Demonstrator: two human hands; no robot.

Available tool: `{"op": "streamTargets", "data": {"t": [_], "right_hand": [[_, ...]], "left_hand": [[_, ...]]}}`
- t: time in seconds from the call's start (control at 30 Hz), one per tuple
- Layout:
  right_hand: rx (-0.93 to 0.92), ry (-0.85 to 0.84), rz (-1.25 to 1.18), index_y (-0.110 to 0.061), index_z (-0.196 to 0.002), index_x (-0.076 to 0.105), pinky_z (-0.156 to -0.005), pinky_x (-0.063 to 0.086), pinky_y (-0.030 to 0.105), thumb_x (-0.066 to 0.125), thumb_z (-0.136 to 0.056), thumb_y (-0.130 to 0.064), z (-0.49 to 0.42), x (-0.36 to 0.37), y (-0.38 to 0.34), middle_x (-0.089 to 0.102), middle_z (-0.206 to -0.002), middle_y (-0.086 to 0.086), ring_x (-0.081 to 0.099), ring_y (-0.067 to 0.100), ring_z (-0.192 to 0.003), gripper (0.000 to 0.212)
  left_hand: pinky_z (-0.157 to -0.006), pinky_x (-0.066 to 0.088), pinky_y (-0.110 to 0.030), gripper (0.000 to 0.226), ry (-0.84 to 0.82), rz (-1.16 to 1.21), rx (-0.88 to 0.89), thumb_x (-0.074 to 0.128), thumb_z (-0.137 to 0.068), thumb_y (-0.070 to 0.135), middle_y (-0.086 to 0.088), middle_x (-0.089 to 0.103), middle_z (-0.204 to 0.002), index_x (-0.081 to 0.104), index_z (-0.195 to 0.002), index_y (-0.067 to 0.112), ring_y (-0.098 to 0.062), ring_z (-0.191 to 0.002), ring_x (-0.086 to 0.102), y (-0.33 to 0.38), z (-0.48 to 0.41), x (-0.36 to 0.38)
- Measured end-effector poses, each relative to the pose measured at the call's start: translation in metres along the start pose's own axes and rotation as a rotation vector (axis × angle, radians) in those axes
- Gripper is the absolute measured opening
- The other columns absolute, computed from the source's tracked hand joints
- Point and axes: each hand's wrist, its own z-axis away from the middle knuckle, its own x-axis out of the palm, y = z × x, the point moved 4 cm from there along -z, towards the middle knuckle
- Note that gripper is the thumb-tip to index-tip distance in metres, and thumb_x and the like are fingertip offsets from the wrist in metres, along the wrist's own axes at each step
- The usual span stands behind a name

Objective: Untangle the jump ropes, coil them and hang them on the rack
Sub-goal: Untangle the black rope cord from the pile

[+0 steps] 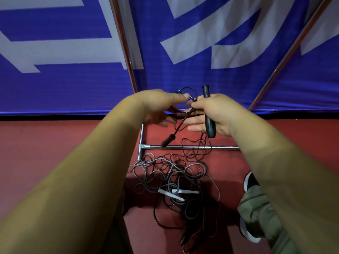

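Red floor [55,143]. Nearest: tangled jump ropes [170,173], grey and black cords, white handles [176,193] among them. Beyond: chrome rack base [220,147]. Above it: left hand [161,107] curled round black rope loops [187,92]; right hand [211,112] gripping black handle [206,92]; second handle [167,141] dangling beneath. Behind: blue banner [73,85].

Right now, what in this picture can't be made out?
Head view only:
1. Rack: its top is cut off by the upper edge.
2. Tangle: the cords overlap in shadow, so the number of ropes is unclear.
3. Left hand: whether it pinches the black cord is hidden by its own fingers.
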Motion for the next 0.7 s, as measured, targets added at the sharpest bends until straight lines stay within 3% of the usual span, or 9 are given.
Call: {"op": "streamTargets", "data": {"t": [0.1, 0.17, 0.3, 0.43, 0.6, 0.7], "right_hand": [[-0.030, 0.036, -0.064, -0.006, -0.118, 0.062, -0.064, 0.067, 0.047, 0.059, -0.107, -0.008, 0.000, -0.003, -0.004, 0.078, -0.108, 0.023, 0.081, 0.039, -0.083, 0.011], [-0.050, 0.044, -0.093, -0.007, -0.116, 0.059, -0.063, 0.066, 0.045, 0.061, -0.107, -0.010, 0.000, -0.004, -0.006, 0.080, -0.101, 0.020, 0.081, 0.038, -0.083, 0.009], [-0.093, 0.062, -0.108, -0.006, -0.115, 0.060, -0.078, 0.067, 0.050, 0.063, -0.107, -0.012, -0.001, -0.004, -0.008, 0.082, -0.097, 0.015, 0.081, 0.037, -0.089, 0.010], [-0.115, 0.075, -0.173, -0.012, -0.099, 0.059, -0.081, 0.066, 0.051, 0.068, -0.104, -0.011, 0.001, -0.004, -0.009, 0.082, -0.089, 0.011, 0.081, 0.037, -0.089, 0.010], [-0.152, 0.080, -0.171, -0.011, -0.100, 0.062, -0.081, 0.067, 0.047, 0.079, -0.097, -0.015, -0.002, -0.005, -0.007, 0.082, -0.095, 0.014, 0.081, 0.031, -0.090, 0.017], [-0.159, 0.090, -0.151, -0.010, -0.101, 0.064, -0.074, 0.067, 0.041, 0.078, -0.098, -0.016, -0.006, -0.004, -0.005, 0.081, -0.094, 0.014, 0.082, 0.027, -0.086, 0.016]], "left_hand": [[-0.093, 0.051, -0.041, 0.056, -0.204, -0.185, -0.069, 0.055, -0.095, 0.073, 0.003, 0.080, -0.114, 0.073, -0.121, 0.027, -0.018, -0.108, 0.070, -0.009, 0.001, 0.012], [-0.102, 0.049, -0.041, 0.053, -0.226, -0.209, -0.070, 0.051, -0.099, 0.069, 0.002, 0.080, -0.113, 0.071, -0.123, 0.026, -0.017, -0.119, 0.068, -0.011, -0.001, 0.016], [-0.087, 0.048, -0.032, 0.037, -0.159, -0.099, -0.024, 0.061, -0.102, 0.052, -0.002, 0.078, -0.097, 0.072, -0.117, 0.019, -0.018, -0.092, 0.063, -0.009, -0.007, 0.018], [-0.106, 0.048, -0.041, 0.014, -0.159, 0.019, -0.094, 0.058, -0.102, 0.033, 0.002, 0.068, -0.085, 0.068, -0.104, 0.024, -0.023, -0.098, 0.070, -0.006, -0.006, 0.019], [-0.104, 0.050, -0.047, 0.018, -0.033, 0.138, -0.078, 0.048, -0.097, 0.013, 0.000, 0.058, -0.077, 0.066, -0.094, 0.017, -0.024, -0.091, 0.069, -0.003, -0.006, 0.022], [-0.089, 0.058, -0.040, 0.022, 0.032, 0.266, -0.065, 0.044, -0.096, 0.008, -0.004, 0.057, -0.077, 0.066, -0.095, 0.012, -0.020, -0.076, 0.065, -0.001, -0.008, 0.021]]}}
